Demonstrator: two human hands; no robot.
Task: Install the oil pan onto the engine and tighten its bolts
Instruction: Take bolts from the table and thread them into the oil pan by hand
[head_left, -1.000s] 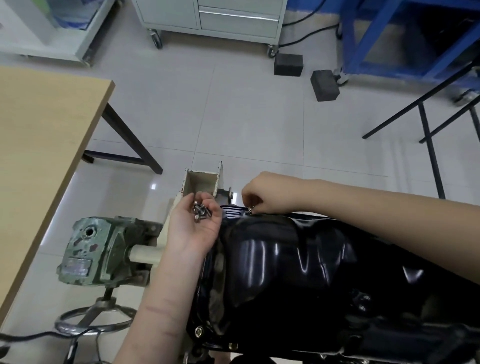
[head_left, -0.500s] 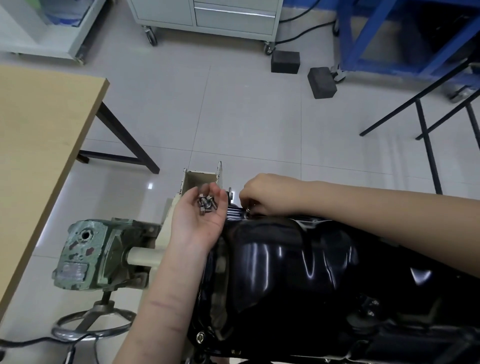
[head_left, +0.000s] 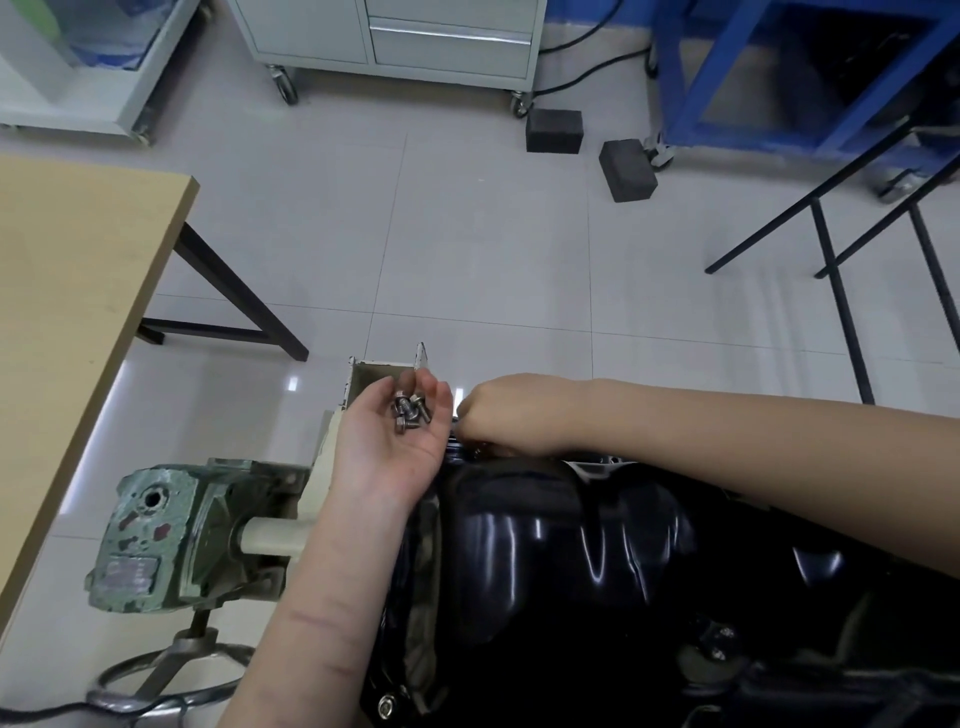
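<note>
Oil pan: a glossy black pressed-metal oil pan (head_left: 571, 545) with rounded bulges and bright streaks of reflected light sits on top of the engine, filling the lower right of the view; a silver bolt head (head_left: 385, 705) shows in its flange at the lower edge
Bolts: a small heap of short silver flanged bolts (head_left: 409, 409), dull metallic, lies in the cupped palm just beyond the pan's far left corner
Left hand: the left hand (head_left: 392, 441) is turned palm up, fingers gently curled to cradle the loose bolts, forearm lying along the pan's left edge
Right hand: the right hand (head_left: 506, 415) reaches across from the right, knuckles up, fingers curled down at the pan's far rim; what they pinch is hidden
Stand: a chipped green cast-metal gearbox (head_left: 166, 540) with a cream shaft and cream bracket sits left of the pan, above a ring-shaped steel handwheel (head_left: 156, 680)
Surroundings: a pale wood-topped table (head_left: 72, 291) with black legs stands at left on smooth grey floor tiles; two dark foam blocks (head_left: 626, 169) lie farther off near a blue steel frame (head_left: 779, 78)
</note>
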